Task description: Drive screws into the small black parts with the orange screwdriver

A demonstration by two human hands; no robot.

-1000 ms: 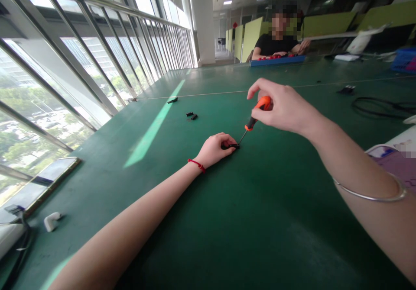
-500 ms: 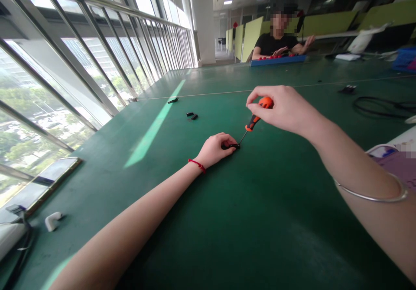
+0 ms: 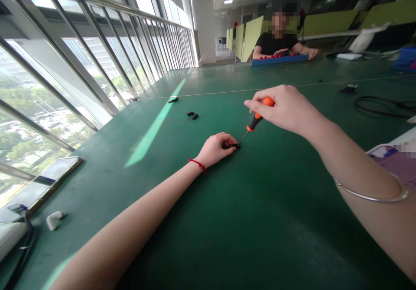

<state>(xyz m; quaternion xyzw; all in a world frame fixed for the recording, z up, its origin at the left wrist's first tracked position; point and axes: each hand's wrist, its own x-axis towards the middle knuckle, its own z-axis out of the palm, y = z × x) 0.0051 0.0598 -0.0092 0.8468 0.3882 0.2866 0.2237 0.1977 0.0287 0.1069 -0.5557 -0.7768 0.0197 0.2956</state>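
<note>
My left hand [image 3: 215, 148] rests on the green table [image 3: 182, 229], its fingers pinched around a small black part [image 3: 233, 145] whose exact kind I cannot tell. An orange-and-black screwdriver [image 3: 255, 122] is held by the handle in my right hand [image 3: 282, 108], with the thumb and fingers closed about its top. It leans, and its thin shaft runs down to the right end of the black part, where the tip appears to touch. My left fingers cover some of the part.
Small black pieces [image 3: 194, 116] lie beyond my left hand, another black piece [image 3: 173, 100] farther off. A phone [image 3: 61, 173] and a white earbud [image 3: 53, 220] are at left, a black cable [image 3: 380, 106] at right. Across the table sits a person [image 3: 279, 39] behind a blue tray [image 3: 279, 60].
My right thumb and fingers have shifted a little around the screwdriver handle, which seems turned. My left hand stays put. The person across has lowered one hand to the tray's end.
</note>
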